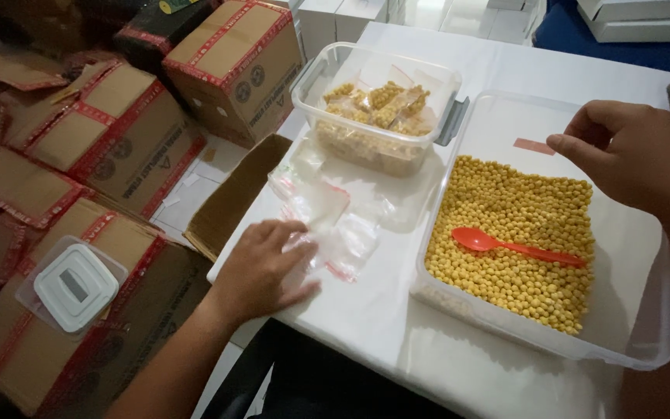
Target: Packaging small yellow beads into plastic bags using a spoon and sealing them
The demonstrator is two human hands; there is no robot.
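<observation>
My left hand (261, 268) lies flat on the white table, fingers spread on a small pile of clear zip bags (327, 221). Over a large clear tub (653, 341) hovers my right hand (630, 151), fingers loosely curled and holding nothing. The tub holds a layer of small yellow balls (513, 233) with a red plastic spoon (517, 246) lying on them. Behind the bags stands a smaller clear box (327, 74) with filled bags of the yellow balls (385, 105) inside.
Several brown cardboard boxes with red tape (126, 132) are stacked on the floor to the left. A clear lidded container (75, 283) rests on one. An open carton flap (234, 198) leans at the table's left edge. White boxes (633, 19) stand at the back.
</observation>
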